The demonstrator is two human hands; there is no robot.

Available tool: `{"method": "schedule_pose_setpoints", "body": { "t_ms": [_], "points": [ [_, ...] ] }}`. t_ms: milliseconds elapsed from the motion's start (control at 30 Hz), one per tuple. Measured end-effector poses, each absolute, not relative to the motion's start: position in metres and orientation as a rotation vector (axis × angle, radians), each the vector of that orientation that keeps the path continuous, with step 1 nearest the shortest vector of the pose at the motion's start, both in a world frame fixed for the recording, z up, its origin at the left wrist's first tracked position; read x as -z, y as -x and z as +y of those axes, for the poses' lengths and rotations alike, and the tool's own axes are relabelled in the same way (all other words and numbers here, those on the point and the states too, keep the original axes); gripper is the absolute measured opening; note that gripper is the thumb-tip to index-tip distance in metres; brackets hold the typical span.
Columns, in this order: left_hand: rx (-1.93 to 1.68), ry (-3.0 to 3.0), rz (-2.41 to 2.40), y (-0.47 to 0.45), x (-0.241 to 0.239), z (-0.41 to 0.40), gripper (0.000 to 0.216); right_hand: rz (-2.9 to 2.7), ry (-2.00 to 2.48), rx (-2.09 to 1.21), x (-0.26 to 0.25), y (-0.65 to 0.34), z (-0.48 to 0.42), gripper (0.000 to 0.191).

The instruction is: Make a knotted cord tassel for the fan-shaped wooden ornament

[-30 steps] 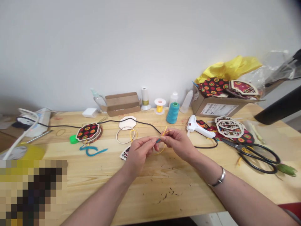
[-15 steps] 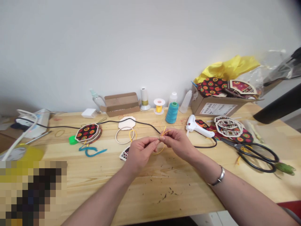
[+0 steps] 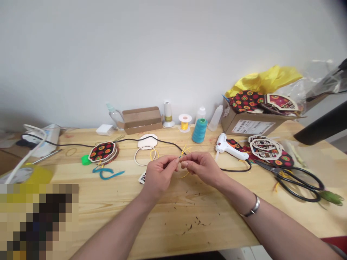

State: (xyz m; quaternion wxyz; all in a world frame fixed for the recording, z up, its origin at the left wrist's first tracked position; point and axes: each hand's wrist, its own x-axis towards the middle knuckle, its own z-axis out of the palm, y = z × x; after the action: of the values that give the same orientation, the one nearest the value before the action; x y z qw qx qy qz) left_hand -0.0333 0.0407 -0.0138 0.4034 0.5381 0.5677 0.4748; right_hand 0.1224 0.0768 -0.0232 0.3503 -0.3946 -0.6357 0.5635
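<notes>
Yellow cord (image 3: 184,149), thin and splayed, and teal thread (image 3: 180,157), pinched between meeting hands (image 3: 159,174) (image 3: 204,168).

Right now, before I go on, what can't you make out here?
From the head view:
Teal strand: mostly covered by the left hand and right hand; whether it joins the yellow cord is hidden.
Fan-shaped lattice piece: partly behind the left hand.
Label on the cardboard box: print too small to read.
Black tube: cut off by the right edge.
</notes>
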Motion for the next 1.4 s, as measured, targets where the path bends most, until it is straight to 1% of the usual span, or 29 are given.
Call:
{"method": "schedule_pose_setpoints", "body": {
  "t_ms": [67,267,333,500,700,767,833,900,967,1033,1100,1167,1233,1300,1400],
  "points": [
    [-1.218,-1.317,1.468,0.034,0.014,0.041,0.017,-1.778,1.045,-1.276,0.023,-0.122,0.074,0.015],
    [-1.24,-1.275,1.508,0.035,0.016,0.044,0.018,-2.13,0.984,-0.657,0.023,-0.124,0.065,0.018],
    [-1.242,-1.276,1.513,0.035,0.017,0.044,0.018,-2.192,0.941,-0.535,0.023,-0.125,0.064,0.019],
    [-1.223,-1.309,1.515,0.036,0.018,0.044,0.018,-2.328,0.916,-0.354,0.025,-0.127,0.062,0.02],
    [-1.191,-1.545,1.53,0.035,0.018,0.043,0.017,-2.496,0.839,0.29,0.022,-0.131,0.06,0.02],
    [-1.144,-1.671,1.461,0.034,0.018,0.042,0.018,-2.502,0.788,0.391,0.015,-0.133,0.059,0.022],
    [-1.085,-1.777,1.372,0.034,0.018,0.041,0.019,-2.504,0.752,0.425,0.008,-0.135,0.059,0.024],
    [-1.033,-1.857,1.305,0.033,0.017,0.04,0.02,-2.504,0.729,0.403,0.002,-0.138,0.06,0.026],
    [-0.987,-1.903,1.258,0.032,0.017,0.039,0.021,-2.487,0.734,0.297,0.0,-0.141,0.064,0.026],
    [-0.956,-1.915,1.205,0.031,0.016,0.039,0.019,-2.435,0.782,0.058,0.0,-0.143,0.07,0.024],
    [-0.961,-1.889,1.152,0.031,0.016,0.039,0.017,-2.339,0.826,-0.288,0.002,-0.145,0.077,0.02],
    [-1.019,-1.823,1.124,0.032,0.016,0.038,0.015,-2.219,0.843,-0.634,0.003,-0.146,0.084,0.017],
    [-1.094,-1.736,1.129,0.033,0.014,0.037,0.013,-2.121,0.841,-0.901,0.006,-0.146,0.089,0.017],
    [-1.161,-1.653,1.162,0.034,0.013,0.037,0.012,-2.065,0.841,-1.084,0.009,-0.145,0.092,0.018],
    [-1.22,-1.55,1.246,0.034,0.012,0.038,0.013,-2.036,0.845,-1.223,0.013,-0.142,0.091,0.023]
  ]
}}
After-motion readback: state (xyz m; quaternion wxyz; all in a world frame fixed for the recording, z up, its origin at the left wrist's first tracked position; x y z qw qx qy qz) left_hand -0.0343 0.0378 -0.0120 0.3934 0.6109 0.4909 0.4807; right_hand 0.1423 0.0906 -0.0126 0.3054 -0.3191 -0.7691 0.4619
